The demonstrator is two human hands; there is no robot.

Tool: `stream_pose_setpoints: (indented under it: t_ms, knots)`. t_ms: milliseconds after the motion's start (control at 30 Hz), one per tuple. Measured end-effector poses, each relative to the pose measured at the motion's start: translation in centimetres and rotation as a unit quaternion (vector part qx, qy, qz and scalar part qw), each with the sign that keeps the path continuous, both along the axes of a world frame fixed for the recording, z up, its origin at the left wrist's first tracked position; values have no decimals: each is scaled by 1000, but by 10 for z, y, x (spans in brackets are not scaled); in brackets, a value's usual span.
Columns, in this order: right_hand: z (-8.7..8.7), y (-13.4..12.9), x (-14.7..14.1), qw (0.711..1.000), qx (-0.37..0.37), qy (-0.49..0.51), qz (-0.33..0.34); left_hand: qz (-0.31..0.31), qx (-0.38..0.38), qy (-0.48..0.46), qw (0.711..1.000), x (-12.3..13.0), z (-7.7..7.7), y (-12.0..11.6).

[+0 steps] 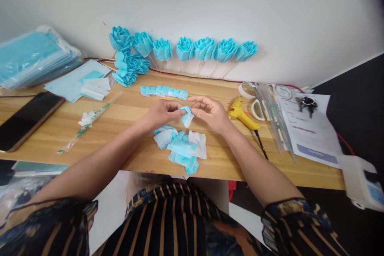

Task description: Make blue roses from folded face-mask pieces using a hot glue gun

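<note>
Between my two hands is a small folded piece of blue and white fabric point(187, 117), its pointed end hanging down. My left hand point(163, 113) pinches its left edge between thumb and fingers. On the other side my right hand point(209, 113) pinches its right edge, fingertips closed. Just below lies a loose pile of blue and white fabric pieces point(181, 146) near the table's front edge. Beyond my fingers, a row of folded blue petals point(164, 91) overlaps in a line on the table.
Several blue fabric flowers point(205, 49) on thin sticks lean along the wall. To the right are a yellow glue gun point(243, 114), tape rolls point(248, 89) and keys point(307, 103) on paper. At left lie a phone point(28, 118), flat blue sheets point(70, 80) and a bagged stack point(36, 58).
</note>
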State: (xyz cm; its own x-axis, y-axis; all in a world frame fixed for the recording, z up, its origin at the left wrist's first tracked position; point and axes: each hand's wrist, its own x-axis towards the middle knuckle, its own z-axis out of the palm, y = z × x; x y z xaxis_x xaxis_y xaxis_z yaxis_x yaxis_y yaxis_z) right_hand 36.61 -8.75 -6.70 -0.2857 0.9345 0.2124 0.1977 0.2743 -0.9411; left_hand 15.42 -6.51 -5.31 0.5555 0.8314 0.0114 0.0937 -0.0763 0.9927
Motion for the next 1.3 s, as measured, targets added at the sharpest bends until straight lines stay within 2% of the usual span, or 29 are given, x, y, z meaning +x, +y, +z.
stream_pose_setpoints:
  t_ms: [233,433,767,933,1300]
  knots:
    - [2,-2,-2,999,36,-11,-18,-14,1,21,1000,-1,7,-2]
    - [2,-1,-2,999,37,1,-25,-21,16,17,1000,-2,13,-3]
    - [3,-3,-3,999,39,1,-27,2,26,32,999,0,12,-3]
    - [3,-3,-4,998,52,-12,-28,7,20,28,999,0,7,-2]
    - [2,-3,-3,1000,27,-11,-6,13,41,32,999,1,3,0]
